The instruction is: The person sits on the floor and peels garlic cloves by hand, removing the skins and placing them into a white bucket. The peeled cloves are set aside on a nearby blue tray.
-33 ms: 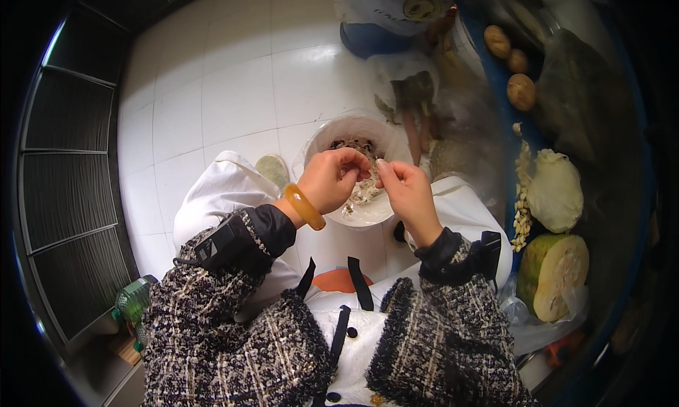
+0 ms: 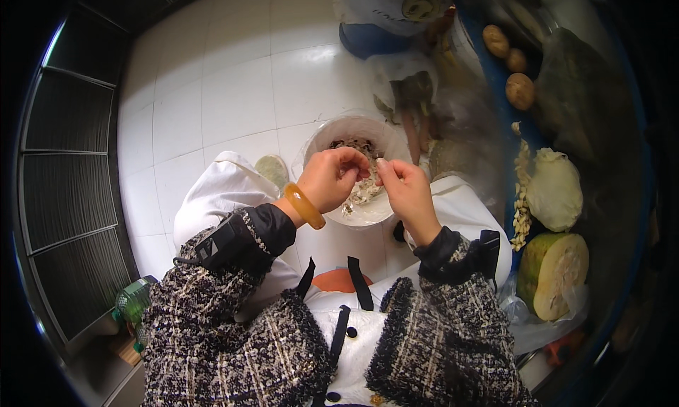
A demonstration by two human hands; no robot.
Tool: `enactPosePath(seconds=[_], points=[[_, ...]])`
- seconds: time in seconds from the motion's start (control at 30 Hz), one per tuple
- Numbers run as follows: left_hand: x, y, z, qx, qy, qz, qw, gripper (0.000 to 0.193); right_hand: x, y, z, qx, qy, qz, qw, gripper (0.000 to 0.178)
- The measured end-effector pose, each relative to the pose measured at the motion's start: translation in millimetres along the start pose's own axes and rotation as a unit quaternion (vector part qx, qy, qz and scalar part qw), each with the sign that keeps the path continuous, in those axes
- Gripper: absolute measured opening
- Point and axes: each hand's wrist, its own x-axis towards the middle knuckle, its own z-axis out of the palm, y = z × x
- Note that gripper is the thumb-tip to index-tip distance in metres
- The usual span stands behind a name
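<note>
My left hand (image 2: pixel 329 179), with an amber-coloured bangle (image 2: pixel 304 206) at its wrist, has its fingers curled in. Close to its fingertips, my right hand (image 2: pixel 408 196) pinches thumb against forefinger. Whatever is between the fingers of either hand is too small or hidden to make out. Both hands hover over a round white bin (image 2: pixel 375 214) lined with clear plastic, which stands between my knees. Pale, papery scraps (image 2: pixel 365 190) and darker waste lie inside it, partly covered from sight by my hands.
On the right, a blue surface carries potatoes (image 2: pixel 520 91), a row of small pale cloves (image 2: pixel 522 205), a pale round cabbage (image 2: pixel 555 190) and a cut green-skinned gourd (image 2: pixel 566 276). Plastic bags (image 2: pixel 389 7) crowd beyond the bin. A green bottle (image 2: pixel 134 299) stands at the left.
</note>
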Motion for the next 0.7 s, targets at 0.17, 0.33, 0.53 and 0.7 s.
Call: enactPosePath(seconds=[0.17,0.33,0.53,0.7], points=[[14,-6,-2,-0.015,0.01,-0.003,1.0,0.016,14,13,7,-0.047,0.07,-0.073,0.994,0.018],[21,-2,0,0.016,0.024,0.044,0.999,0.013,17,12,7,-0.043,0.086,-0.16,0.982,0.015],[22,1,11,0.045,0.002,0.014,0.999,0.012,15,10,0,-0.049,0.076,-0.102,0.991,0.018],[22,-5,13,0.078,-0.003,0.043,0.996,0.013,20,19,-1,-0.081,0.089,-0.122,0.985,0.023]])
